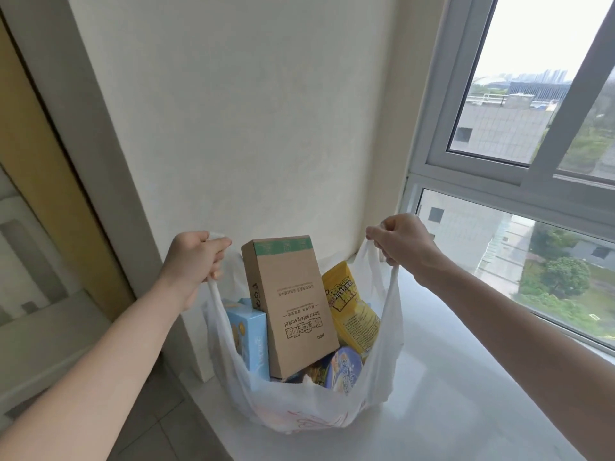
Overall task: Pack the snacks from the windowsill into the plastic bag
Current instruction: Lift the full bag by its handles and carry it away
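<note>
A white plastic bag (299, 407) stands on the white windowsill (466, 377), its mouth stretched wide. My left hand (194, 261) grips the left handle and my right hand (402, 241) grips the right handle, both held up. Inside the bag a brown cardboard box (293, 307) stands upright in the middle. A light blue box (249, 337) is to its left and a yellow snack packet (352, 314) to its right. A round blue-lidded pack (344, 369) and other wrappers lie lower down, partly hidden.
A pale wall (249, 128) rises right behind the bag. The window (532, 161) runs along the right side of the sill. Left of the sill are a grey door frame (109, 194) and a tiled floor (159, 427) below.
</note>
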